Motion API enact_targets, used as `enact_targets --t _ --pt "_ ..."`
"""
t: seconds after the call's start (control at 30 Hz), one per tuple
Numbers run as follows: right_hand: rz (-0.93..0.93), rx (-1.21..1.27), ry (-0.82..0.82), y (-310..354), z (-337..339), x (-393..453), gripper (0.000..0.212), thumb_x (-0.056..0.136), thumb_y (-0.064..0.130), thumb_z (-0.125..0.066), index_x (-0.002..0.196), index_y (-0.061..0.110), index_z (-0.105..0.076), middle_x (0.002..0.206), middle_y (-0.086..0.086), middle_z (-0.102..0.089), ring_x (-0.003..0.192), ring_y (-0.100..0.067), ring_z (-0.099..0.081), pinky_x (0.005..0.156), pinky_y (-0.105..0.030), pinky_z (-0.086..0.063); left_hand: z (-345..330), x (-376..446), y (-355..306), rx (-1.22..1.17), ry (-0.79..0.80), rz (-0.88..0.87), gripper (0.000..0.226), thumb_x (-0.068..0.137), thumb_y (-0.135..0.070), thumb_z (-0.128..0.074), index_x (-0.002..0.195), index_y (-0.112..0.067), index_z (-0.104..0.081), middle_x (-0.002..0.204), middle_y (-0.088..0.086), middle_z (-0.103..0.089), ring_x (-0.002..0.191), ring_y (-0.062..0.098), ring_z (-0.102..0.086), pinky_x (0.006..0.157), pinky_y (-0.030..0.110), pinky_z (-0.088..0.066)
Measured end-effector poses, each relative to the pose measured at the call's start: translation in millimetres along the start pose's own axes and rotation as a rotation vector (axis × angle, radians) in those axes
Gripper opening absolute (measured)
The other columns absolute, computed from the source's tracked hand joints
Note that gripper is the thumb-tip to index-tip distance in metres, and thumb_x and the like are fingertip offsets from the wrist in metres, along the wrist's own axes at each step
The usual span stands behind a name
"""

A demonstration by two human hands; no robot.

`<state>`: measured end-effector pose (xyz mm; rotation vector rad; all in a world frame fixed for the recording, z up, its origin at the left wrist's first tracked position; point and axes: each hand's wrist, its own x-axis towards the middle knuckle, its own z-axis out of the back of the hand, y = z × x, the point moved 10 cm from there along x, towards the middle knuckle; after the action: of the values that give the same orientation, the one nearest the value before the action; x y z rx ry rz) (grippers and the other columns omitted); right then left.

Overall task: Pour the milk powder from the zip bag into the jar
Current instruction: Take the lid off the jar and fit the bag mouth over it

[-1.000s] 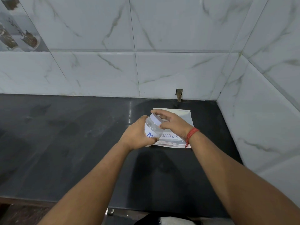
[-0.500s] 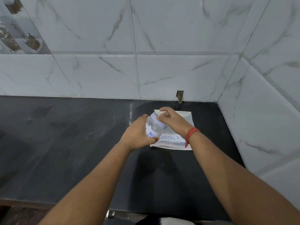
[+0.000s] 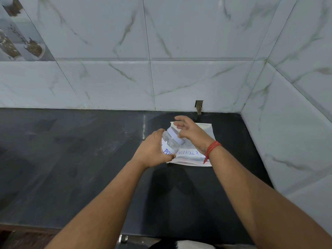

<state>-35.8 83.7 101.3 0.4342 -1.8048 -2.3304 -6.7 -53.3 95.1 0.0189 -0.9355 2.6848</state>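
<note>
Dark counter [image 3: 71,168] meets marble tiles. Your left hand [image 3: 152,150] grips the tilted clear jar [image 3: 170,142], label reading "PO", lid on. Your right hand [image 3: 192,133], fingers spread, hovers at its lid [image 3: 175,135]. Beneath lies the zip bag [image 3: 197,157], reading "K POWDE".

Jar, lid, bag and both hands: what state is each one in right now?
jar: tilted, held off the counter, looks empty
lid: on the jar
zip bag: lying flat on the counter, untouched
left hand: grips the jar's body
right hand: fingers spread by the lid, gripping nothing
</note>
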Motion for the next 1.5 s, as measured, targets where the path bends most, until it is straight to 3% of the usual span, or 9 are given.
enact_targets --t 0.17,0.4,0.57,0.7,0.77,0.87,1.13,1.3,1.5 --pt "-0.078 -0.181 0.023 -5.5 -6.9 1.6 0.057 0.093 0.042 -0.065 0.143 0.029 -0.041 0.129 -0.001 -0.060 0.115 -0.020 -0.060 0.087 -0.024 -0.046 -0.8 -0.6 3.5 -0.008 0.014 0.007 0.057 0.061 -0.049 -0.080 0.108 -0.029 -0.055 0.102 -0.012 -0.057 0.091 0.010 -0.061 0.075 0.040 -0.057" --pt "0.013 -0.095 -0.042 3.1 -6.7 3.8 0.048 0.088 0.029 -0.071 0.133 0.034 -0.054 0.115 -0.003 -0.064 0.105 -0.016 -0.064 0.085 -0.024 -0.054 1.1 2.8 0.6 -0.044 0.029 -0.026 0.050 0.063 -0.045 -0.080 0.103 -0.026 -0.058 0.098 -0.008 -0.058 0.088 0.013 -0.062 0.073 0.044 -0.056" --pt "0.056 0.087 -0.203 9.8 11.8 7.3 0.033 0.094 0.026 -0.060 0.126 0.036 -0.062 0.113 0.001 -0.065 0.105 -0.016 -0.061 0.073 -0.023 -0.046 7.8 -8.2 23.9 -0.107 -0.018 0.040 0.049 0.060 -0.046 -0.082 0.099 -0.040 -0.052 0.097 -0.015 -0.059 0.085 0.006 -0.063 0.067 0.032 -0.056" --pt "0.003 0.021 -0.250 -0.3 16.9 10.3 0.035 0.097 0.039 -0.057 0.131 0.036 -0.058 0.114 -0.002 -0.061 0.107 -0.019 -0.057 0.079 -0.023 -0.046 15.6 -25.0 60.9 -0.297 -0.086 0.180 0.071 0.058 -0.045 -0.088 0.110 -0.057 -0.041 0.107 -0.026 -0.060 0.096 -0.004 -0.064 0.071 0.016 -0.055" --pt "-0.036 -0.114 -0.234 -8.2 5.8 10.8 0.036 0.096 0.044 -0.058 0.130 0.036 -0.057 0.103 0.001 -0.060 0.101 -0.020 -0.058 0.073 -0.018 -0.042 18.1 -29.9 77.3 -0.363 -0.123 0.229 0.083 0.059 -0.043 -0.091 0.124 -0.050 -0.040 0.119 -0.022 -0.057 0.109 0.005 -0.062 0.086 0.023 -0.057" --pt "-0.105 -0.274 -0.243 -24.4 -13.7 12.8 0.037 0.091 0.047 -0.064 0.125 0.035 -0.053 0.119 0.000 -0.048 0.103 -0.020 -0.053 0.081 -0.023 -0.043 20.8 -36.3 103.1 -0.417 -0.157 0.317 0.096 0.059 -0.040 -0.092 0.138 -0.031 -0.036 0.133 -0.004 -0.051 0.125 0.018 -0.053 0.103 0.041 -0.052" --pt "-0.195 -0.667 -0.211 -58.0 -65.7 20.7 0.051 0.079 0.057 -0.072 0.101 0.012 -0.063 0.115 -0.006 -0.044 0.083 -0.018 -0.057 0.086 -0.029 -0.045 26.0 -59.4 150.3 -0.525 -0.183 0.386 0.084 0.061 -0.035 -0.092 0.122 -0.046 -0.035 0.115 -0.034 -0.057 0.108 -0.013 -0.059 0.083 0.008 -0.047" --pt "-0.185 -0.734 -0.159 -67.3 -102.4 27.2 0.061 0.078 0.047 -0.078 0.112 -0.001 -0.063 0.112 -0.011 -0.058 0.096 -0.024 -0.059 0.080 -0.025 -0.039 25.9 -70.2 174.1 -0.532 -0.164 0.383 0.084 0.061 -0.027 -0.091 0.123 -0.047 -0.038 0.113 -0.040 -0.055 0.111 -0.011 -0.058 0.091 0.017 -0.048" --pt "-0.157 -0.736 -0.147 -82.0 -136.5 29.2 0.052 0.083 0.037 -0.078 0.114 -0.003 -0.067 0.143 -0.008 -0.045 0.112 -0.028 -0.059 0.100 -0.029 -0.043 19.9 -77.9 193.4 -0.557 -0.119 0.382 0.088 0.068 -0.011 -0.091 0.132 -0.036 -0.036 0.124 -0.024 -0.056 0.111 -0.012 -0.057 0.092 0.014 -0.047"
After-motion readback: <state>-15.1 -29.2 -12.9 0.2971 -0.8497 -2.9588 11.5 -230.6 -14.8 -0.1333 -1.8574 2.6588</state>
